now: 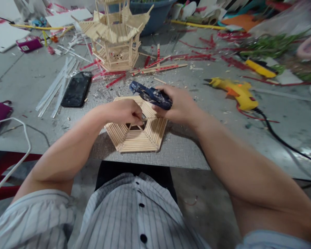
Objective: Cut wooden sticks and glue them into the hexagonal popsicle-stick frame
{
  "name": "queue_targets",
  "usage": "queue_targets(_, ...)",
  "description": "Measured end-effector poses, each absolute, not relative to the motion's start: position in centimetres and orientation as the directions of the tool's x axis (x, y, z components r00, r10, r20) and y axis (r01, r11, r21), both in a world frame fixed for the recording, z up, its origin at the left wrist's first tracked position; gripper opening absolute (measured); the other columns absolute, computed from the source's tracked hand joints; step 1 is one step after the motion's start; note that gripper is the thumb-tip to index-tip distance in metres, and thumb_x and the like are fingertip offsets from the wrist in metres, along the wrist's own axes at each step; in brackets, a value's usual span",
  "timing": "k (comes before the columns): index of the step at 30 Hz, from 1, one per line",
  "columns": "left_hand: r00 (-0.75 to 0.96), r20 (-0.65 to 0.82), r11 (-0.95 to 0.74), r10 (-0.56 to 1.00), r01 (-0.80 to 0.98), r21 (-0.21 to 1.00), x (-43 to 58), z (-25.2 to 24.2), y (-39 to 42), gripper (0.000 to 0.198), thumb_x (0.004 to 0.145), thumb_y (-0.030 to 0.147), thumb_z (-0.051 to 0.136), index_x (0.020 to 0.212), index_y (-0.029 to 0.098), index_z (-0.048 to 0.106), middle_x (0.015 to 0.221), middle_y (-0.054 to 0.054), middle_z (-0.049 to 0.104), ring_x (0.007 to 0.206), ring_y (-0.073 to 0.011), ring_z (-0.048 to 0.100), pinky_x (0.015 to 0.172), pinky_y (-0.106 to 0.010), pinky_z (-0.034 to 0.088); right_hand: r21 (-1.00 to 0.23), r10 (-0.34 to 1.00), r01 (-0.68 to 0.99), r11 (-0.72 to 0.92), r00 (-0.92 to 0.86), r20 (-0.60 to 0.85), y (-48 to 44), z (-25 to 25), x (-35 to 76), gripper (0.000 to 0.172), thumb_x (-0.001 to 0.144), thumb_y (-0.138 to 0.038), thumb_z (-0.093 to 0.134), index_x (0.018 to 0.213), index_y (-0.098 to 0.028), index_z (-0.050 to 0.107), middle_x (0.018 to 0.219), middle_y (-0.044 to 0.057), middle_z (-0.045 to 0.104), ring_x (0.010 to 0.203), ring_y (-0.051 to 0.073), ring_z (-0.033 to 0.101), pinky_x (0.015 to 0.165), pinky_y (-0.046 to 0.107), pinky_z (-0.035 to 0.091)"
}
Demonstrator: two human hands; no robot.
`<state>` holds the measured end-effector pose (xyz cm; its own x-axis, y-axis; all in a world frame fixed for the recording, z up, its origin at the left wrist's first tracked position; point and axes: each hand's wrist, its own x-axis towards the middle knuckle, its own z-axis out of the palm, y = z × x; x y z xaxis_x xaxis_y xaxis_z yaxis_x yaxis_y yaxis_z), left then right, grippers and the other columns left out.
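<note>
A hexagonal panel of thin wooden sticks [138, 141] lies flat near the table's front edge, with a dark opening crossed by thin sticks at its middle. Over that opening, my left hand [126, 112] is closed in a pinch, fingertips down at the sticks. Whatever is between the fingertips is hidden. My right hand [180, 103] grips a dark blue hand tool [151, 95] marked with pale smears, held above the panel's far right side. The tool's exact kind cannot be made out; its narrower end points left, above the panel's far edge.
Behind the panel stands a tiered stick pavilion [116, 45]. A black phone [77, 89] and clear glue sticks [57, 84] lie left. On the right rests a yellow glue gun [234, 91] with a black cord. Loose wooden sticks [163, 68] and red strips are scattered behind.
</note>
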<state>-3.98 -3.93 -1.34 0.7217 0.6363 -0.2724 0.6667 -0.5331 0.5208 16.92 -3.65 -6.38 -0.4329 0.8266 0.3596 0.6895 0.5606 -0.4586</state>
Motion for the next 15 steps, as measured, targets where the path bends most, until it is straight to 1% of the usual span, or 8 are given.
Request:
queue_targets(2, 0.658, -0.186, -0.399, 0.730, 0.631, 0.665, -3.9, -1.7, -3.8, 0.015, 0.080, 0.017, 0.061, 0.066, 0.014, 0.063, 0.054, 0.004, 0.059, 0.043, -0.0038, 0.044, 0.050, -0.021, 0.029, -0.452, 0.842, 0.717, 0.530, -0.384, 0.378, -3.5, -6.4, 17.0, 0.049, 0.068, -0.026, 0.063, 0.117, -0.024, 0.058, 0.111, 0.007, 0.069, 0.101, 0.030, 0.064, 0.085, 0.045, 0.050)
queue_targets(3, 0.613, -0.126, -0.341, 0.780, 0.585, 0.735, -3.8, -2.0, -3.7, 0.015, 0.083, 0.015, 0.058, 0.067, 0.014, 0.060, 0.055, 0.003, 0.060, 0.040, -0.0030, 0.042, 0.047, -0.020, 0.029, -0.449, 0.850, 0.733, 0.511, -0.353, 0.391, -3.4, -6.4, 17.0, 0.050, 0.068, -0.025, 0.062, 0.118, -0.023, 0.057, 0.111, 0.007, 0.069, 0.101, 0.030, 0.064, 0.085, 0.045, 0.050)
queue_targets(4, 0.563, -0.056, -0.305, 0.824, 0.525, 0.794, -3.7, -2.2, -3.7, 0.015, 0.084, 0.014, 0.057, 0.069, 0.014, 0.058, 0.056, 0.003, 0.061, 0.037, -0.0023, 0.041, 0.044, -0.019, 0.028, -0.447, 0.857, 0.748, 0.491, -0.320, 0.404, -3.4, -6.4, 17.1, 0.051, 0.068, -0.025, 0.061, 0.119, -0.022, 0.056, 0.112, 0.008, 0.069, 0.103, 0.030, 0.064, 0.086, 0.045, 0.050)
queue_targets(6, 0.465, 0.094, -0.302, 0.880, 0.395, 0.868, -3.5, -2.7, -3.6, 0.013, 0.085, 0.012, 0.058, 0.073, 0.015, 0.055, 0.056, 0.003, 0.061, 0.035, -0.0011, 0.040, 0.041, -0.017, 0.028, -0.445, 0.866, 0.772, 0.453, -0.264, 0.425, -3.3, -6.2, 17.2, 0.051, 0.071, -0.023, 0.058, 0.122, -0.019, 0.054, 0.116, 0.011, 0.068, 0.106, 0.030, 0.063, 0.090, 0.044, 0.049)
queue_targets(8, 0.390, 0.210, -0.336, 0.897, 0.291, 0.896, -3.3, -3.0, -3.4, 0.014, 0.084, 0.010, 0.060, 0.073, 0.016, 0.053, 0.054, 0.004, 0.059, 0.035, -0.0004, 0.040, 0.039, -0.015, 0.027, -0.441, 0.870, 0.789, 0.428, -0.228, 0.437, -3.2, -6.3, 17.3, 0.051, 0.072, -0.022, 0.057, 0.123, -0.019, 0.052, 0.119, 0.012, 0.067, 0.108, 0.029, 0.062, 0.092, 0.044, 0.048)
queue_targets(9, 0.366, 0.245, -0.349, 0.898, 0.251, 0.903, -3.2, -3.1, -3.3, 0.015, 0.084, 0.010, 0.061, 0.073, 0.016, 0.052, 0.054, 0.005, 0.057, 0.035, -0.0002, 0.040, 0.038, -0.015, 0.027, -0.436, 0.871, 0.796, 0.421, -0.221, 0.438, -3.1, -6.3, 17.3, 0.052, 0.071, -0.022, 0.057, 0.123, -0.019, 0.052, 0.119, 0.012, 0.066, 0.109, 0.029, 0.062, 0.093, 0.045, 0.048)
queue_targets(12, 0.340, 0.298, -0.367, 0.892, 0.157, 0.917, -3.2, -3.4, -3.0, 0.017, 0.084, 0.008, 0.060, 0.072, 0.017, 0.051, 0.053, 0.007, 0.054, 0.035, -0.0002, 0.040, 0.036, -0.014, 0.028, -0.404, 0.875, 0.818, 0.410, -0.227, 0.428, -2.8, -6.6, 17.3, 0.059, 0.068, -0.022, 0.059, 0.126, -0.017, 0.050, 0.120, 0.013, 0.066, 0.108, 0.031, 0.062, 0.093, 0.046, 0.048)
queue_targets(15, 0.335, 0.324, -0.376, 0.885, 0.101, 0.921, -3.2, -3.7, -2.7, 0.018, 0.084, 0.008, 0.061, 0.072, 0.017, 0.051, 0.053, 0.008, 0.054, 0.035, -0.0002, 0.039, 0.036, -0.015, 0.028, -0.353, 0.875, 0.842, 0.408, -0.250, 0.414, -2.8, -6.6, 17.2, 0.062, 0.067, -0.023, 0.060, 0.128, -0.015, 0.049, 0.123, 0.014, 0.064, 0.108, 0.032, 0.061, 0.095, 0.047, 0.047)
